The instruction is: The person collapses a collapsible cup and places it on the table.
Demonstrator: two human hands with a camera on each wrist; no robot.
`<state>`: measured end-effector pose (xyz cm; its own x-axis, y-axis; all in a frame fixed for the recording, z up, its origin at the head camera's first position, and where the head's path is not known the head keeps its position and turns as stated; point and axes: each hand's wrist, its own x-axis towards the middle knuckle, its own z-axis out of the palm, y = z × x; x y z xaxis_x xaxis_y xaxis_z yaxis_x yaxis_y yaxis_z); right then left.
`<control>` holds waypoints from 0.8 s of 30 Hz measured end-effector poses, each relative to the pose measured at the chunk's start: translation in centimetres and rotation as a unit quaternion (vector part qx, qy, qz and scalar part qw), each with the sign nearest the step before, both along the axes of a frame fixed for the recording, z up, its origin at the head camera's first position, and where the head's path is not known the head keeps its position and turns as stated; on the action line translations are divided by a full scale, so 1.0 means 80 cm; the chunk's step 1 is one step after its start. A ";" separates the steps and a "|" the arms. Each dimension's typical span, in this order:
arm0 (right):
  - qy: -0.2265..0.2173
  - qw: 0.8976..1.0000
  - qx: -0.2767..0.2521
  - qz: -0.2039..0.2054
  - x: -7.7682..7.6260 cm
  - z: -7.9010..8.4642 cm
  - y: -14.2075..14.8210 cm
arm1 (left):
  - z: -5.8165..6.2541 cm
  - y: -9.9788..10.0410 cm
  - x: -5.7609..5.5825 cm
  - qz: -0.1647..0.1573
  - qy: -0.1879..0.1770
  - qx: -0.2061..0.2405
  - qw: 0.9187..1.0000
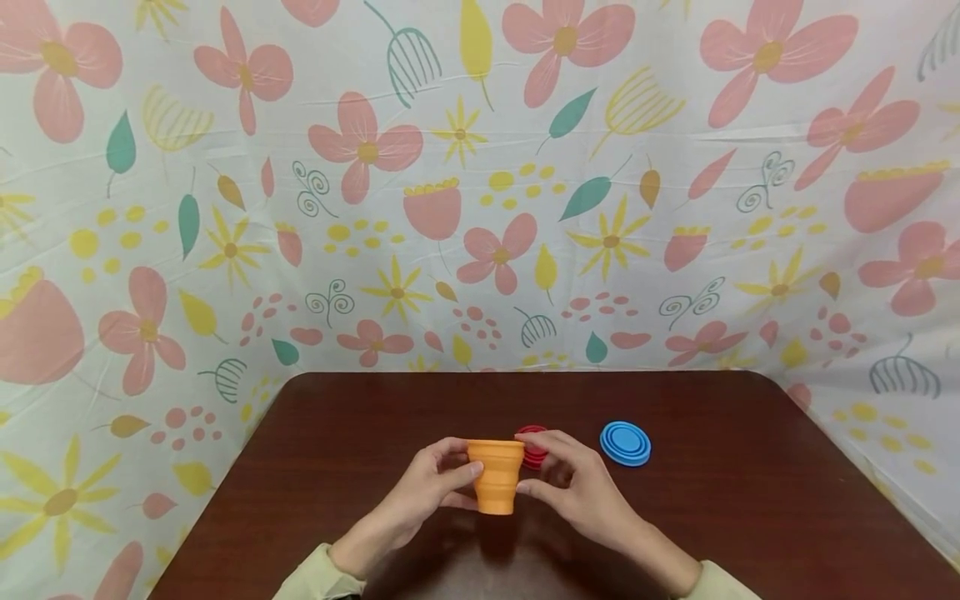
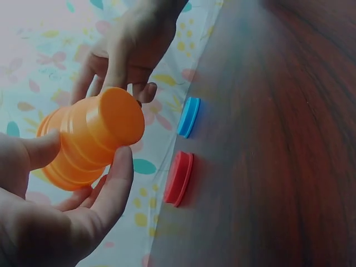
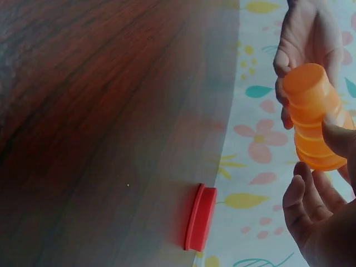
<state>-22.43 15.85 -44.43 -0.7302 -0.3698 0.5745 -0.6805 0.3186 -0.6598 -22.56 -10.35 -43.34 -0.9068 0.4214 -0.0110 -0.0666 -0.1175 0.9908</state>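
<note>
An expanded orange collapsible cup [image 1: 497, 482] is held upright in the air over the table, its wide rim at the top and its sides ringed with folds. My left hand [image 1: 427, 489] grips it from the left, thumb on the near side and fingers around behind. From the right, my right hand [image 1: 583, 485] has its fingertips at the rim and its thumb against the lower side. In the left wrist view, the closed round base of the cup [image 2: 119, 118] faces the camera.
Behind the right hand lies a flattened red collapsible cup [image 1: 534, 457], partly covered by the fingers. Farther right is a flattened blue one [image 1: 626, 443]. The dark brown table [image 1: 360, 408] ends at a hanging flower-patterned cloth [image 1: 465, 317].
</note>
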 end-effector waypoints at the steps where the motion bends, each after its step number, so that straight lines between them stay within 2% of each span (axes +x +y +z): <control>1: -0.002 1.000 -0.001 -0.002 0.000 0.000 0.000 | 0.001 0.000 0.000 0.004 0.001 -0.002 1.000; 6: -0.047 0.999 -0.005 -0.016 0.000 0.001 0.000 | 0.002 0.001 0.000 0.011 0.014 -0.010 1.000; 13: -0.126 0.991 -0.031 -0.012 -0.002 0.001 0.002 | 0.003 0.000 0.002 -0.016 0.011 0.008 1.000; 18: -0.142 0.989 -0.033 -0.010 -0.004 -0.001 0.005 | 0.000 0.000 0.004 -0.021 0.006 0.035 0.999; 24: -0.170 0.985 -0.031 0.000 -0.004 0.000 0.006 | 0.000 0.002 0.004 0.001 0.033 0.012 0.999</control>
<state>-22.79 16.32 -44.44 -0.8837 -0.3422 0.3193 -0.4179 0.2695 -0.8676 -22.24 -10.16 -43.36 -0.9058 0.4196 0.0585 -0.0018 -0.1419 0.9899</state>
